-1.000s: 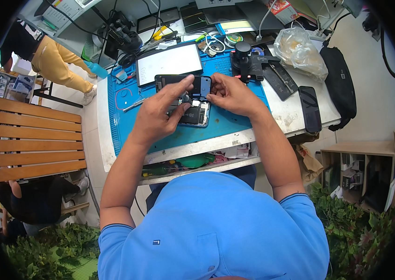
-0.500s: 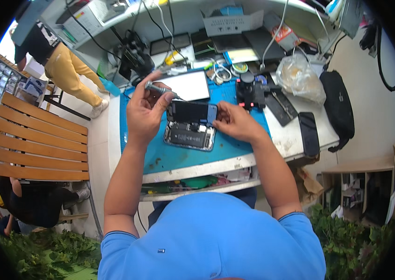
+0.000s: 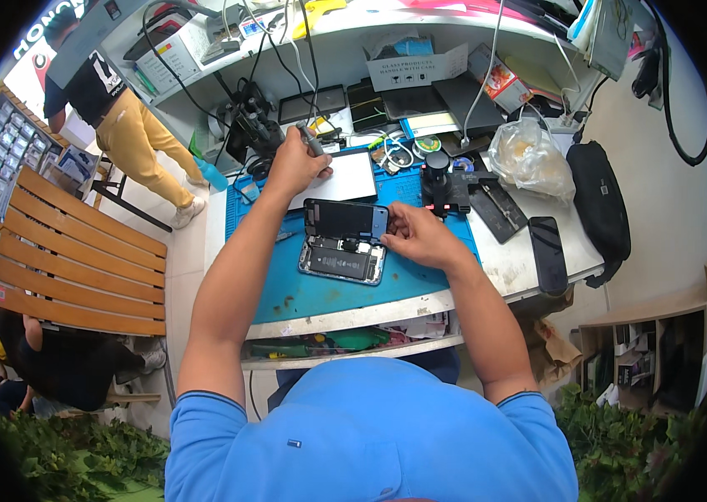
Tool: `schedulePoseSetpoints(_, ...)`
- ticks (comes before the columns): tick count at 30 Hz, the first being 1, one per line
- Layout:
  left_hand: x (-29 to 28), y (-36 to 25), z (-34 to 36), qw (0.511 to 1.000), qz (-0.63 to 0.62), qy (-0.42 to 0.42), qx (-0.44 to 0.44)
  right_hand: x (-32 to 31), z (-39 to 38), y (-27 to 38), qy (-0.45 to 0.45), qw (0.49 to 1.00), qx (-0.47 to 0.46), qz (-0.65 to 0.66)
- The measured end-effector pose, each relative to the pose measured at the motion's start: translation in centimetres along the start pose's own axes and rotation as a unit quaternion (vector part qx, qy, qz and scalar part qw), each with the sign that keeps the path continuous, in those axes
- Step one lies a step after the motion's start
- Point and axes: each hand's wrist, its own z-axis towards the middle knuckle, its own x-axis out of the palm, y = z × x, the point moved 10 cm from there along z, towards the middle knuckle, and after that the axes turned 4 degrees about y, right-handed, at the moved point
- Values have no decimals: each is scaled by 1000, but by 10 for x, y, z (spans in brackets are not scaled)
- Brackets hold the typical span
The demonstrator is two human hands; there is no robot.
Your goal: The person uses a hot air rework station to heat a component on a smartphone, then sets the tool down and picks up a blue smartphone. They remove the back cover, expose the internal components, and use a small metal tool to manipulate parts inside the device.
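Observation:
On the blue work mat (image 3: 286,293) lies an opened phone (image 3: 341,261), its battery and inner parts bare. The phone's screen panel (image 3: 343,220) is tipped up along the far side of the body. My right hand (image 3: 422,234) pinches the right edge of that panel. Farther off and to the left, my left hand (image 3: 295,166) is closed around a grey screwdriver (image 3: 311,140), held over the edge of a white flat pad (image 3: 352,176). A small slim tool (image 3: 285,237) rests on the mat left of the phone.
Right of the mat stand a black clamp-like device (image 3: 437,180), a clear plastic bag (image 3: 530,155), a dark phone (image 3: 548,254) and a black pouch (image 3: 600,209). Cables hang over the cluttered back. A person in yellow trousers (image 3: 136,138) stands beyond the slatted bench (image 3: 77,259) at left.
My left hand has moved away from the phone, up over the white pad, with the screwdriver still in it. My right hand keeps its hold on the screen panel. The whole view has shifted slightly.

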Motion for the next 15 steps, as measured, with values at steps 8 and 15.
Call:
schedulePoseSetpoints(8,-4,6,-3,998,49,-29,1,3,-1,5,9,1000,19,16)
schedulePoseSetpoints(15,-18,14,-1,993,-105,-31,33,3,4,3,11,1000,10,-16)
